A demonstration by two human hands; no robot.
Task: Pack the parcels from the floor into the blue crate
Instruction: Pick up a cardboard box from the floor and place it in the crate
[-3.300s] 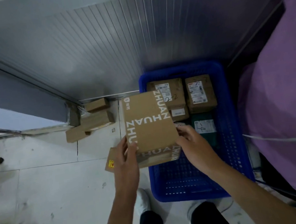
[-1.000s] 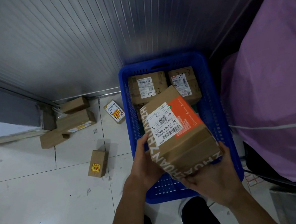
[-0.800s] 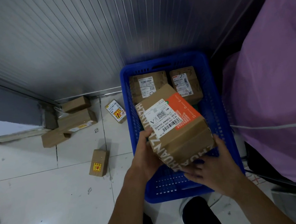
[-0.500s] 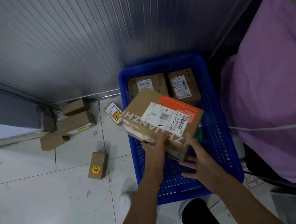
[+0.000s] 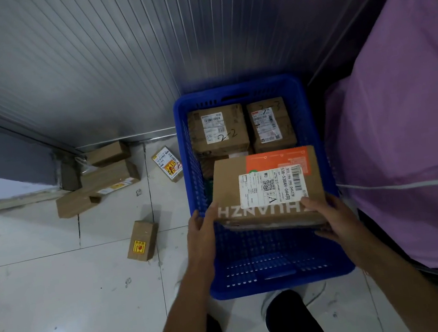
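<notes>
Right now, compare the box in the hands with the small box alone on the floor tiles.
The held box is bigger, over the blue crate; the small box is narrow, on the floor. The held one has a white label, the small one a yellow sticker. Both are brown cardboard.

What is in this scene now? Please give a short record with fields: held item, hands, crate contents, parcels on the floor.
held item: large cardboard box, white label up, over the blue crate
left hand: grip on the box's near left corner
right hand: grip on the box's near right corner
crate contents: box marked 2-2 and a second labelled box at the far end
floor: stack by the wall, labelled parcel, small box
</notes>
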